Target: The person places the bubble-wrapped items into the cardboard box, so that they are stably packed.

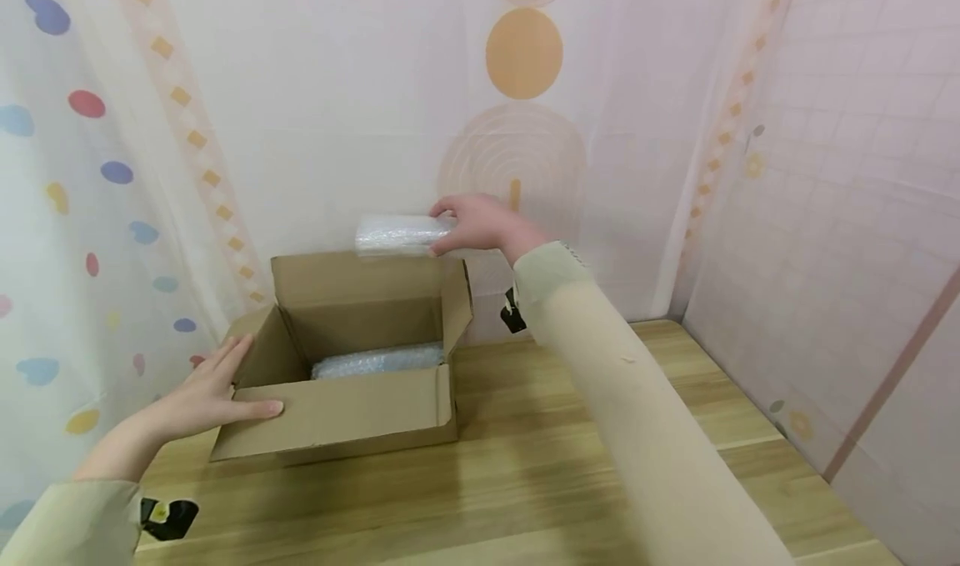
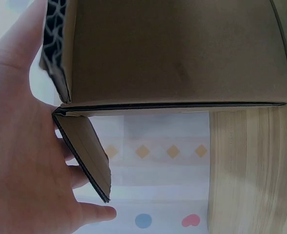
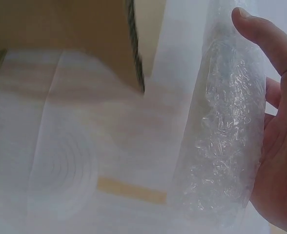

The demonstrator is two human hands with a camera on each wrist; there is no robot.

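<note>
**Wooden table, open carton near its left edge**

Patterned curtains behind. Left hand (image 1: 206, 399) lies flat on the cardboard box (image 1: 352, 416), fingers straight, at its left front corner. Right hand (image 1: 480, 224) grips a bubble-wrapped roll (image 1: 397, 234), fingers curled round it, above the box's rear flap. Second wrapped bundle (image 1: 378, 359) lies inside.

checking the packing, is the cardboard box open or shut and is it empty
Open, not empty: the cardboard box has its flaps standing out, and a bubble-wrapped bundle lies inside. The right hand holds another bubble-wrap roll above it.

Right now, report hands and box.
Left hand flat on cardboard box. Right hand grips bubble-wrap roll above box. Another wrapped bundle already inside.
</note>
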